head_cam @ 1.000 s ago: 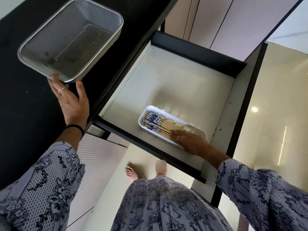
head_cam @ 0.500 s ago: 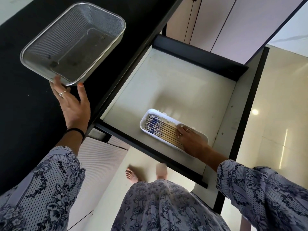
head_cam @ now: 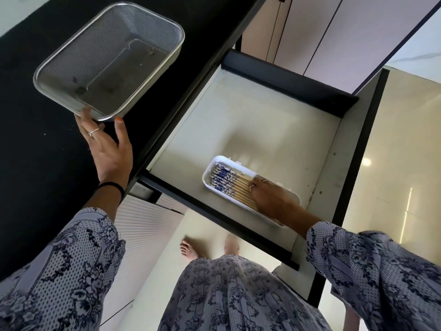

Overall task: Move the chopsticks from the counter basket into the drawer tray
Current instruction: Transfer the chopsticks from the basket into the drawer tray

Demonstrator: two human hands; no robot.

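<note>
A metal mesh basket (head_cam: 59,89) with nothing in it sits on the black counter (head_cam: 35,163). My left hand (head_cam: 109,149) rests against its near edge, thumb and fingers touching the rim. In the pulled-out drawer (head_cam: 250,125), a white tray (head_cam: 214,168) holds several chopsticks (head_cam: 229,182) with blue-and-white patterned ends, lying side by side. My right hand (head_cam: 272,199) lies flat on the wooden ends of the chopsticks, fingers spread over them, hiding the tray's right half.
The drawer's dark front panel (head_cam: 214,211) lies between the tray and my body. Pale cabinet doors (head_cam: 322,32) stand behind the drawer. My bare feet (head_cam: 191,249) are on the glossy floor below.
My right hand has slid a little along the chopsticks in the tray, and they lie more evenly. My left hand stays at the basket's edge.
</note>
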